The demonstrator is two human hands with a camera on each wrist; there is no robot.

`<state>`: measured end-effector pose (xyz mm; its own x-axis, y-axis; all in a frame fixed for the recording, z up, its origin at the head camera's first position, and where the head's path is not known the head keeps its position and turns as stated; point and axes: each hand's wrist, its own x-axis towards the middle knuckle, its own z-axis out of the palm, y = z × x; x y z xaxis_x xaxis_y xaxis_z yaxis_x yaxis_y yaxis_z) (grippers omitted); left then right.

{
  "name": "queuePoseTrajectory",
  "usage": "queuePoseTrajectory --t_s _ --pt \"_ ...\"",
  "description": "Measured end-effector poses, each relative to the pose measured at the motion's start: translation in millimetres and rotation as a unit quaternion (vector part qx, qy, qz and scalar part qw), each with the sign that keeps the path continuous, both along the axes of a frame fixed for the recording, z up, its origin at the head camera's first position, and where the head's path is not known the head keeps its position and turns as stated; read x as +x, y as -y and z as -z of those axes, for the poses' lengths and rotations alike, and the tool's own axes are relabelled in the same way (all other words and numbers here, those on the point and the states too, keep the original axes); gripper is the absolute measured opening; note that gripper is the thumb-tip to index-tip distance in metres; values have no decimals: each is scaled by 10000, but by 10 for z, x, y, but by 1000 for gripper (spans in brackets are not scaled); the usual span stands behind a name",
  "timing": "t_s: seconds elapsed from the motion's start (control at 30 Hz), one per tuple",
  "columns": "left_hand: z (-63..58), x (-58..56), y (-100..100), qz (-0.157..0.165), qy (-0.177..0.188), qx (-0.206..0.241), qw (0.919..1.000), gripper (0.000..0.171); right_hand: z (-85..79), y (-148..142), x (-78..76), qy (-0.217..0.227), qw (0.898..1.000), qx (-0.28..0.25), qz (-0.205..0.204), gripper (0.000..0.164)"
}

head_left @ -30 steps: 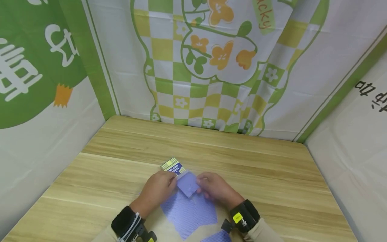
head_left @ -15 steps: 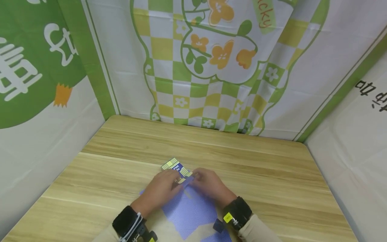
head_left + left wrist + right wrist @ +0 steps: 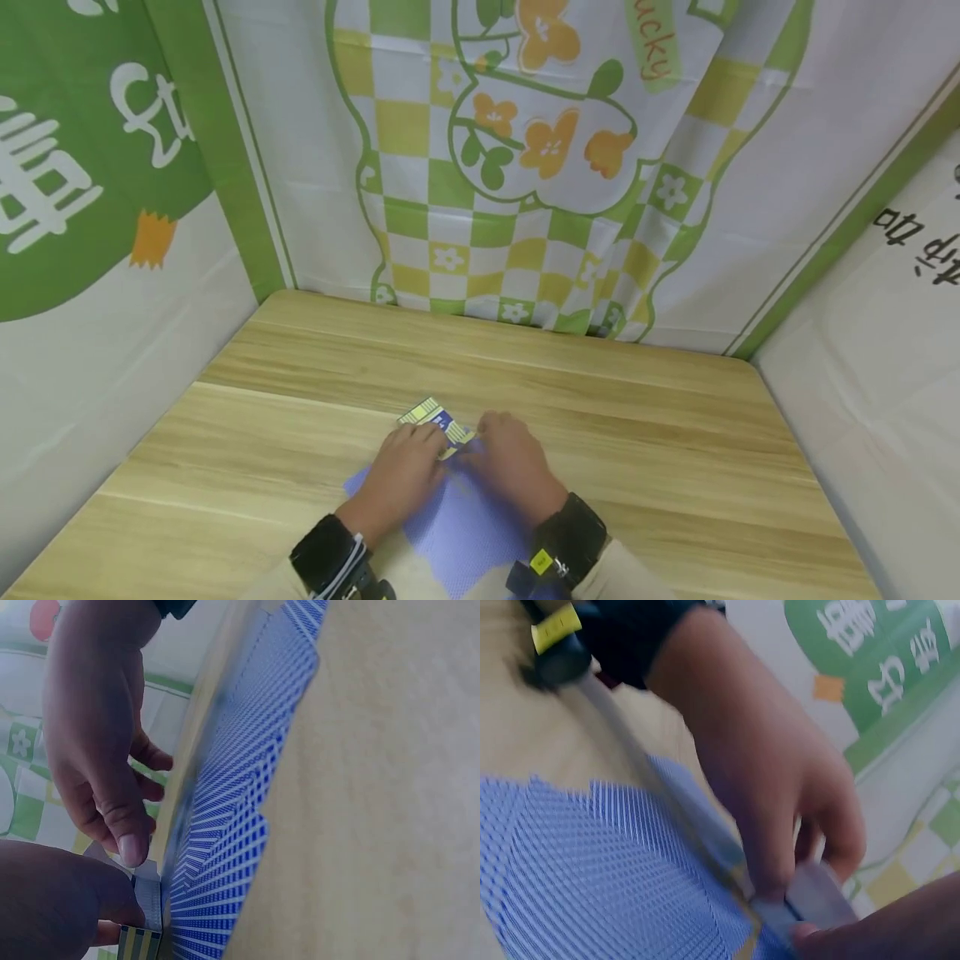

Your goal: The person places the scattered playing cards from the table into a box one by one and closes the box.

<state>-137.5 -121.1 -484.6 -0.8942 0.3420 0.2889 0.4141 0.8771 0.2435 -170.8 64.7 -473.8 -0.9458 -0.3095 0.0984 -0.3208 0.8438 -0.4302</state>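
My left hand (image 3: pixel 405 462) grips a small yellow, white and dark blue playing card box (image 3: pixel 424 411), thumb toward me. In the left wrist view the box's near end stands open, with pale flaps (image 3: pixel 149 904) sticking out. Over that end is my right hand (image 3: pixel 516 465), its fingers loosely bent and the thumb tip right at the flap. The right wrist view, blurred, has its fingertips on either side of the whitish flap (image 3: pixel 814 891). Beneath both hands, blue-patterned playing cards (image 3: pixel 468 546) lie face down in an overlapping spread. The inside of the box is hidden.
The wooden table (image 3: pixel 652 433) runs back to a printed curtain (image 3: pixel 517 233), with cloth walls at left and right. Both wrists carry black straps (image 3: pixel 326 554) with small cameras. The card spread reaches toward the table's near side.
A blue-backed portion of cards that stuck out of the box's end has slid in and no longer shows. My right hand has moved left, close to the box's open end.
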Motion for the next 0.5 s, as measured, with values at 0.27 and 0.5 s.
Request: queuePoseTrajectory --t_s 0.27,0.5 --pt "11 -9 8 -85 -41 10 10000 15 -6 -8 143 107 9964 838 -1 84" --pt "-34 -20 10 -153 -19 142 9998 12 66 -171 65 106 9971 745 60 69"
